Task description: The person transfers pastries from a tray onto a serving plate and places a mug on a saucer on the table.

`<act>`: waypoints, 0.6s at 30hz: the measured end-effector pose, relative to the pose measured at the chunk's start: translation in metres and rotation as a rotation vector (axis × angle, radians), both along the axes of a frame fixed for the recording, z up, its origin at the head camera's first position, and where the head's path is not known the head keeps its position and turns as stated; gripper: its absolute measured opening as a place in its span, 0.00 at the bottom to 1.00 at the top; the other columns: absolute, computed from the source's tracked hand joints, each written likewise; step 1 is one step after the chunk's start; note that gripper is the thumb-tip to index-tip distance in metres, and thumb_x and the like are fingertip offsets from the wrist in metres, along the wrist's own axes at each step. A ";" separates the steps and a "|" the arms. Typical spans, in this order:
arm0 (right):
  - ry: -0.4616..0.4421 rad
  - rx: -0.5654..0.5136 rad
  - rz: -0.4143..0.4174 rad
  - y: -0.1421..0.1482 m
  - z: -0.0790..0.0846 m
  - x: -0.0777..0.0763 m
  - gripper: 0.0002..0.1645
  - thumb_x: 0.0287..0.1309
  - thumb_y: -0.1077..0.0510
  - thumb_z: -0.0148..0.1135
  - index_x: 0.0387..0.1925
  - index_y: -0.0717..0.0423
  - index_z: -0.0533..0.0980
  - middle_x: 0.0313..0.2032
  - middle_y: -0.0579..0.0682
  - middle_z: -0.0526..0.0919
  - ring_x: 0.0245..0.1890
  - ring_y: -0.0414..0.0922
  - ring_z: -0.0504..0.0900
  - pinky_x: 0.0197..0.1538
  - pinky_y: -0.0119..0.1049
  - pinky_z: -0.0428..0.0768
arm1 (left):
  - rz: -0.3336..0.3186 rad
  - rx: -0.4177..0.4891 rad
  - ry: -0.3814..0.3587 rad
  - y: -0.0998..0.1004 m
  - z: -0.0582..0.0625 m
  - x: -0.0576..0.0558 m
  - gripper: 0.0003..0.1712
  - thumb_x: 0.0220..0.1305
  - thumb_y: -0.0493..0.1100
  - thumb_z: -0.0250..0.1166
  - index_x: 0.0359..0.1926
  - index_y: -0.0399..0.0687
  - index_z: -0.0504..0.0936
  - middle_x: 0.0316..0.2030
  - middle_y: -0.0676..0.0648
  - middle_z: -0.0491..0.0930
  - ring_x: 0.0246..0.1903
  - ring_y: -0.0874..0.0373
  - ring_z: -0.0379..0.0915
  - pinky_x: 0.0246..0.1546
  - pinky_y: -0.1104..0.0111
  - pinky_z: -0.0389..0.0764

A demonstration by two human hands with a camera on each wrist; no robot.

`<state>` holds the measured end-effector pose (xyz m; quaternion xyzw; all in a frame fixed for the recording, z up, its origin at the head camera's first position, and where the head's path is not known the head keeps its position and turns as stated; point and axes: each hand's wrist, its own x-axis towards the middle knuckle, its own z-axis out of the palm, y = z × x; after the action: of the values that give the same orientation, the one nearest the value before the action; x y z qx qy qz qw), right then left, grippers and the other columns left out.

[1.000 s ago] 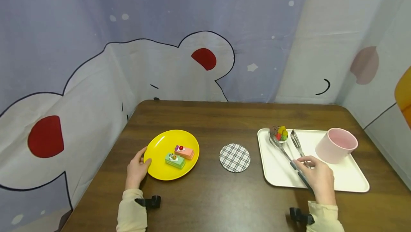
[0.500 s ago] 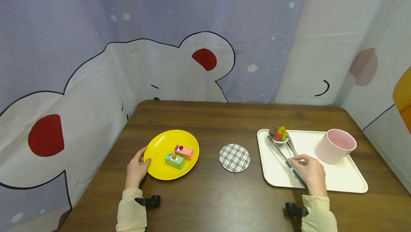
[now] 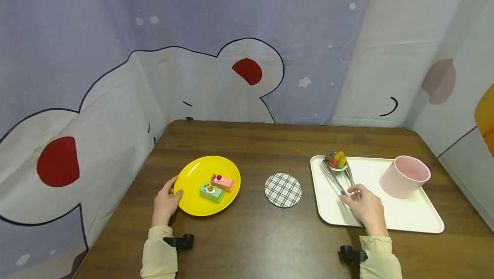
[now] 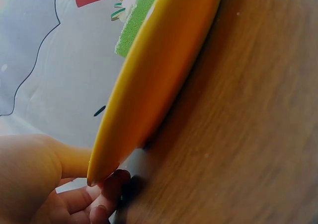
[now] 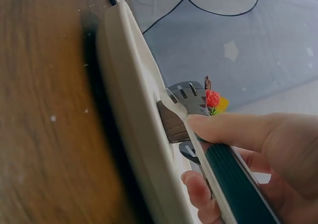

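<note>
My left hand (image 3: 165,204) pinches the left rim of a yellow plate (image 3: 189,189), thumb above and fingers underneath. On the plate lie a green toy cake slice (image 3: 211,192) and a pink one (image 3: 222,182). At right, my right hand (image 3: 366,210) grips metal serving tongs (image 3: 335,179) with dark green handle grips (image 5: 233,179), thumb on one arm and fingers on the other. The slotted heads of the tongs stand on either side of a small dessert cup (image 3: 338,166) topped with fruit and chocolate pieces. This cup sits at the far left corner of a white tray (image 3: 409,216).
A pink mug (image 3: 399,182) stands on the right part of the tray. Between plate and tray, a round plaid coaster (image 3: 283,190) lies on the brown wooden table (image 3: 247,236). Patterned curtains (image 3: 301,47) hang behind the table and at its sides.
My right hand has shifted left, and the arms of the tongs have drawn closer together around the dessert cup. The left hand and plate stay where they were.
</note>
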<state>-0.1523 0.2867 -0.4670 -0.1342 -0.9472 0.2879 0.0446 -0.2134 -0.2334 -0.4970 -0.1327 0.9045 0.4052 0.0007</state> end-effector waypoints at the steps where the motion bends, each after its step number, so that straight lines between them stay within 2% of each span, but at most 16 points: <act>1: 0.008 0.009 -0.002 0.000 0.000 0.000 0.22 0.54 0.51 0.66 0.43 0.65 0.76 0.31 0.60 0.81 0.30 0.51 0.76 0.31 0.36 0.65 | 0.000 0.000 0.001 0.000 0.000 0.000 0.31 0.69 0.41 0.56 0.70 0.43 0.63 0.37 0.39 0.71 0.32 0.53 0.67 0.33 0.68 0.67; 10: 0.077 0.034 -0.011 -0.002 -0.005 0.002 0.16 0.54 0.53 0.66 0.35 0.63 0.79 0.26 0.57 0.81 0.25 0.47 0.73 0.29 0.35 0.62 | -0.002 -0.005 0.008 0.000 -0.001 0.000 0.31 0.69 0.41 0.56 0.70 0.43 0.63 0.36 0.39 0.71 0.32 0.53 0.66 0.34 0.67 0.66; 18: 0.137 0.031 -0.059 -0.007 -0.006 0.004 0.14 0.52 0.54 0.68 0.33 0.62 0.82 0.28 0.59 0.84 0.26 0.48 0.73 0.30 0.35 0.63 | 0.001 0.002 0.006 -0.001 -0.001 0.001 0.31 0.68 0.40 0.56 0.71 0.43 0.63 0.37 0.39 0.72 0.33 0.53 0.67 0.34 0.68 0.66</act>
<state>-0.1480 0.2794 -0.4732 -0.1412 -0.9419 0.2802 0.1195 -0.2125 -0.2341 -0.4977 -0.1318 0.9040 0.4066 -0.0022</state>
